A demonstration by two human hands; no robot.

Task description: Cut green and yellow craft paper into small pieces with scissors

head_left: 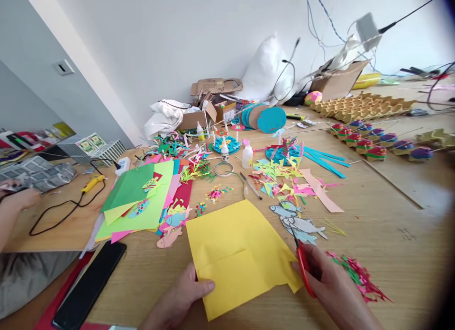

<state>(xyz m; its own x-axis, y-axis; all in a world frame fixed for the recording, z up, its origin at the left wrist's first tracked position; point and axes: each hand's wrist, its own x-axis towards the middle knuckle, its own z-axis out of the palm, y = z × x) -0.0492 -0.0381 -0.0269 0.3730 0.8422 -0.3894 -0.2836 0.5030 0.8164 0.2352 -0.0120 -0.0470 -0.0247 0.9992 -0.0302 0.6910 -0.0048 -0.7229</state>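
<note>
Yellow paper [231,240], left of paper fish [307,227], is pinched by the left hand [185,289]. The right hand [334,282] wraps its grip round red scissors [303,266], blades toward the fish; a swing could nick them.

The yellow sheet [234,245] is matt paper, smooth apart from a few creases, and the green sheets [131,192] look like the same flat, matt stock. The scissors [304,268] have glossy red plastic handles and dark metal blades. The table [142,282] is wood or wood-look, pale brown with fine grain and a faint sheen. The phone [90,285] is black, smooth and glossy. The egg trays [362,107] are rough, matt moulded pulp; the open box [195,120] is plain brown cardboard, and the glue bottle [247,157] is smooth, translucent plastic
</note>
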